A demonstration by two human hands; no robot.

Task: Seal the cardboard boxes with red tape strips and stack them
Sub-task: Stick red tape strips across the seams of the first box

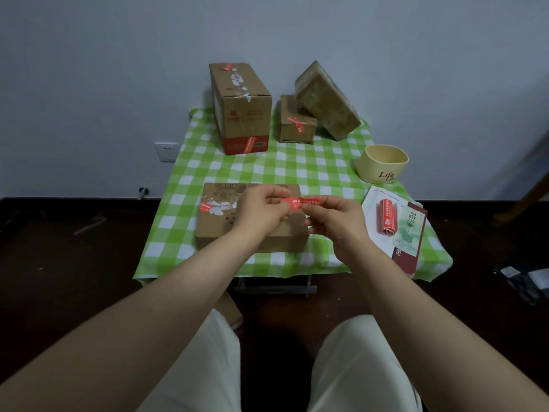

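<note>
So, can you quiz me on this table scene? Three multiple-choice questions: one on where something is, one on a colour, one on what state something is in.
1. Where does the roll of red tape lie?
A. on the papers at the table's right
B. on a chair
C. hanging on the wall

2. What colours is the tablecloth?
A. blue and white
B. green and white
C. plain red

3. What state is the red strip in?
A. stuck flat on a box
B. pinched by both hands
C. lying on the floor

Answers:
1 A, it rests on the papers.
2 B, its checks are green and white.
3 B, the left hand and right hand pinch it above the flat box.
</note>
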